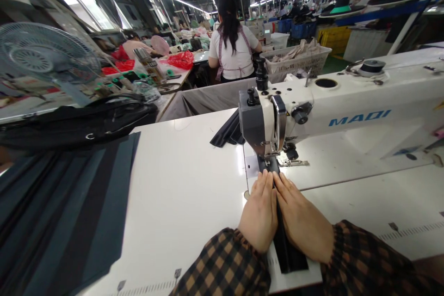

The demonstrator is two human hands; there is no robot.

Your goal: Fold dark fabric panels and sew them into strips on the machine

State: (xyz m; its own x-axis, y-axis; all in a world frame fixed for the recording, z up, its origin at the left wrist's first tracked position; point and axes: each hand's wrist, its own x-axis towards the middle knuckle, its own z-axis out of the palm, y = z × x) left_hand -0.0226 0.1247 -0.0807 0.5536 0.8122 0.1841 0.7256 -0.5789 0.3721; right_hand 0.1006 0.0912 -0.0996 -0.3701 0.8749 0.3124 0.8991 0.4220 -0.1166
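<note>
A narrow dark fabric strip (289, 252) runs lengthwise under the presser foot of a white sewing machine (350, 101). My left hand (258, 212) lies flat on the strip's left side, fingers stretched toward the needle. On its right side my right hand (301, 217) is also flat, fingers straight. The fingertips of both hands nearly meet just in front of the presser foot (268, 163). Part of the strip is hidden beneath my hands. Behind the machine head, more dark fabric pieces (227, 132) lie on the white table (173, 185).
Dark layered fabric (69, 208) covers the table's left side, with a black bag-like piece (79, 122) behind it. A fan (41, 58) stands at far left. Ahead, a person (231, 46) sits facing away beside a white basket (294, 62) of cloth.
</note>
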